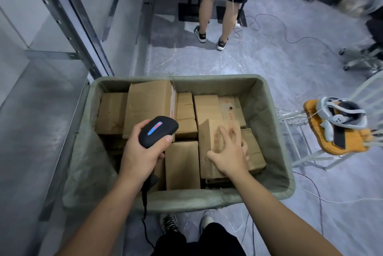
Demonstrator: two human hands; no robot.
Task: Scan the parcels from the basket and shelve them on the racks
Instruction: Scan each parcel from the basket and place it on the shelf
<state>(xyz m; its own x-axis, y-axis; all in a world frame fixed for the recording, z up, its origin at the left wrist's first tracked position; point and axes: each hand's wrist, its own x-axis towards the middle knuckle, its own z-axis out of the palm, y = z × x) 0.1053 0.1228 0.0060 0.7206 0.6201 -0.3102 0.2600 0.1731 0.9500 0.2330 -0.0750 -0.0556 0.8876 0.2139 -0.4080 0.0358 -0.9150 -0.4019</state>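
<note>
While left hand (143, 152) grips scanner (158, 131), head aimed down into basket (186, 199), right hand (230, 152) lies spread on top parcel (209, 137): fingers flat, thumb at near edge, not closed round it. Top parcel lies tilted on other parcels (182, 164), right half of basket. Basket packed near full. Rack (68, 13) stands just left of basket. Judgement: early stage. Top parcel not lifted; scan not evident. Scanning, shelving and rest of load outstanding.
</note>
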